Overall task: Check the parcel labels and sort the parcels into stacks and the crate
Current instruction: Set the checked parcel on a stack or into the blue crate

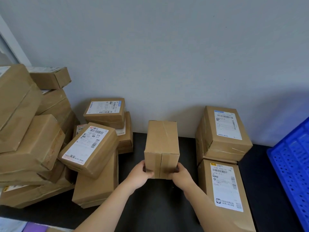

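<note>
Gripping the near end of a brown box [161, 148], both hands hold it over the middle of the black table [150, 206]. The left hand [139, 174] wraps the box's lower left corner with its thumb on the taped end, and the right hand [181, 176] wraps the lower right corner the same way. The box points away toward the pale wall [167, 47], its long top face plain card with clear tape across it and a taped seam running down the end that faces the person. Whether its underside rests on the table or hangs just above it cannot be told.

To the left lies a loose pile of parcels [33, 139], several tilted against each other. At the pile's right edge a labelled parcel [88, 148] leans at an angle on another one, its white label up. Behind it, a smaller parcel by the wall [105, 111] also shows a white label.

To the right of the held box stand two more: an upper parcel [224, 133] near the wall and a lower parcel [224, 190] closer to the person, just beside the right forearm, both with labels facing up. Further right, at the frame's edge, is a blue crate [291, 164] with perforated walls
</note>
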Demonstrator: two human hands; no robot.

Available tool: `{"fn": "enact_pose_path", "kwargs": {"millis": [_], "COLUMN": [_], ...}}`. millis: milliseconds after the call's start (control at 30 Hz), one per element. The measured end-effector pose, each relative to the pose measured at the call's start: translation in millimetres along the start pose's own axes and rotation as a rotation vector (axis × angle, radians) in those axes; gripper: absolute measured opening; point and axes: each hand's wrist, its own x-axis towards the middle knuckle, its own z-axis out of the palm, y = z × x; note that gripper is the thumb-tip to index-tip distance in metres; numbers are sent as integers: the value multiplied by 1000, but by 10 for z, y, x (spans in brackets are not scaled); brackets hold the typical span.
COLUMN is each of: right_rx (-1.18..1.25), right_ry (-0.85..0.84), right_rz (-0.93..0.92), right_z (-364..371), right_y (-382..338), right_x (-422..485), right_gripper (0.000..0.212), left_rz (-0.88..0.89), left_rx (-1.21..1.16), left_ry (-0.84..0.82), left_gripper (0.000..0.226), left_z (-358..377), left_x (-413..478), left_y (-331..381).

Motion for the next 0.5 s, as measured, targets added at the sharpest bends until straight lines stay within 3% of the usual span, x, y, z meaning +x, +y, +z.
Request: {"fn": "enact_pose_path", "kwargs": {"millis": [200, 500], "right_rx": [-37, -113], "right_ry": [-58, -75], "right_rz": [-18, -87], "right_z": [76, -8], "right_y": [24, -87], "right_x": [25, -140], "right_gripper": [75, 110], "left_rz": [14, 92], "left_rx": [13, -41], "left_ry": [14, 60], "left_gripper": [50, 46], "left_z": [3, -63], "left_x": [-35, -117], "left_y": [20, 184]}}
